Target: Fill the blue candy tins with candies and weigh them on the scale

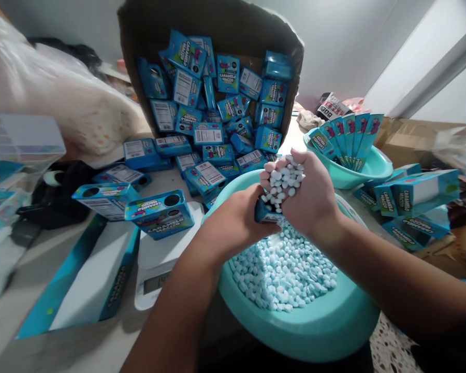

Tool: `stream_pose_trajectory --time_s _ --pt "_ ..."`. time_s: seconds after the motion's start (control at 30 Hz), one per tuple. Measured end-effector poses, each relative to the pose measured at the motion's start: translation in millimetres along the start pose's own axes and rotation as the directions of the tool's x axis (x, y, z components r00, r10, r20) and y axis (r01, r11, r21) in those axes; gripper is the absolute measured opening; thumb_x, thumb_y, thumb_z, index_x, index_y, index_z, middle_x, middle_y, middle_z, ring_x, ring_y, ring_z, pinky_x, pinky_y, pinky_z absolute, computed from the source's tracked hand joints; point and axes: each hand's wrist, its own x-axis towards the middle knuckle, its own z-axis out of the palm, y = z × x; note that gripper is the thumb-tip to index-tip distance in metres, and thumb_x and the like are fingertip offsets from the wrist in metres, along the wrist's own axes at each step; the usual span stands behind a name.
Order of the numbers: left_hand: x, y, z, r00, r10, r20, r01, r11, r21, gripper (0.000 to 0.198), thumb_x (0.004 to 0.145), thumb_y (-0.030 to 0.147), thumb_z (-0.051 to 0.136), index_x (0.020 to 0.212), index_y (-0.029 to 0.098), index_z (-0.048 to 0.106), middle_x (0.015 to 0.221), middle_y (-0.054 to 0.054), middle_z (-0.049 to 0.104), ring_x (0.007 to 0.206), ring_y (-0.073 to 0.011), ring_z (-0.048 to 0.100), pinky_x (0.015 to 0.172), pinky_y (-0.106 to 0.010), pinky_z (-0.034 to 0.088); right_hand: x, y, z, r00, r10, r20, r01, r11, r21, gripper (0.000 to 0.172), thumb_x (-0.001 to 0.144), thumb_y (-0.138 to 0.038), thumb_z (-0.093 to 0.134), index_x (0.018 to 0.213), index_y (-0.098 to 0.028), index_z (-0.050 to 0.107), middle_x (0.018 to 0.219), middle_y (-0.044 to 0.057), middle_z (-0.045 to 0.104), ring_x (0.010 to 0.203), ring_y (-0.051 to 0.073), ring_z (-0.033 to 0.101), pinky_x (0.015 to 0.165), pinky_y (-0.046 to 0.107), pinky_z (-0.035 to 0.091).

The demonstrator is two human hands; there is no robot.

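Observation:
My left hand point(243, 217) grips a small blue candy box point(267, 213) over a turquoise basin point(295, 331). Cupped and tilted above that box, my right hand point(314, 191) holds a heap of small white candies point(286, 178), some at the box's opening. Many pale blue and white candies point(287, 269) fill the basin's bottom below both hands. To the left, a white kitchen scale point(149, 274) bears one upright blue box point(161, 213) with a dark round hole on top; my left forearm hides part of its display.
A big cardboard box point(213, 13) lies tipped at the back, spilling blue candy boxes point(207, 133). An open display carton point(89, 280) sits left of the scale. At right, a smaller turquoise bowl point(376, 168) holds flat blue cartons point(349, 137), near more open cartons point(423, 194).

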Motion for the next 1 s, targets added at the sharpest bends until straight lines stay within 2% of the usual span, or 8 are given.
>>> stream_pose_trajectory --time_s 0.27,0.43,0.7,0.9,1.0 --pt "0.2 -1.7 0.5 1.0 0.026 -0.011 -0.026 1.0 -0.002 0.06 0.074 0.024 0.08 0.131 0.023 0.058 0.12 -0.001 0.069 0.106 -0.0252 0.064 0.087 -0.036 0.05 -0.4 -2.1 2.9 1.0 -0.014 -0.021 0.013 0.999 -0.045 0.034 0.08 -0.052 0.065 0.067 -0.023 0.053 0.065 0.001 0.06 0.073 0.017 0.064 0.065 0.031 0.055" --pt "0.3 -1.9 -0.4 0.999 0.034 -0.002 -0.034 0.999 0.002 0.059 0.075 0.023 0.079 0.13 0.021 0.058 0.12 -0.003 0.069 0.103 -0.0248 0.065 0.089 -0.036 0.05 -2.2 -3.7 2.2 0.998 0.046 -0.04 -0.049 0.995 -0.084 0.028 0.079 -0.044 0.061 0.063 -0.022 0.057 0.067 0.002 0.063 0.069 0.016 0.063 0.067 0.032 0.054" --pt "2.1 -3.5 -1.2 0.999 0.038 -0.022 -0.038 0.999 0.008 0.054 0.073 0.026 0.08 0.124 0.021 0.06 0.112 -0.002 0.071 0.096 -0.024 0.066 0.077 -0.034 0.052 -5.7 -7.0 4.5 0.998 0.05 -0.025 -0.052 0.991 -0.123 0.033 0.078 -0.048 0.063 0.059 -0.022 0.054 0.066 0.002 0.063 0.07 0.016 0.065 0.075 0.035 0.056" --pt "2.1 -1.9 -1.8 0.999 0.038 -0.011 -0.038 0.999 0.031 0.06 0.075 0.024 0.079 0.131 0.018 0.057 0.123 -0.006 0.069 0.109 -0.0281 0.065 0.092 -0.04 0.052 -5.3 -5.4 6.1 0.999 0.024 -0.038 -0.028 0.994 -0.103 0.04 0.086 -0.05 0.06 0.057 -0.022 0.054 0.062 0.001 0.06 0.066 0.014 0.063 0.075 0.033 0.056" --pt "2.5 -0.6 -1.1 0.999 0.028 -0.032 -0.027 0.999 0.048 0.063 0.074 0.024 0.079 0.132 0.018 0.057 0.126 -0.006 0.069 0.113 -0.029 0.064 0.093 -0.04 0.052 -4.2 -5.1 5.6 1.0 0.017 -0.025 -0.02 0.995 -0.103 0.045 0.091 -0.052 0.056 0.057 -0.022 0.056 0.061 0.001 0.06 0.065 0.014 0.063 0.073 0.032 0.056"
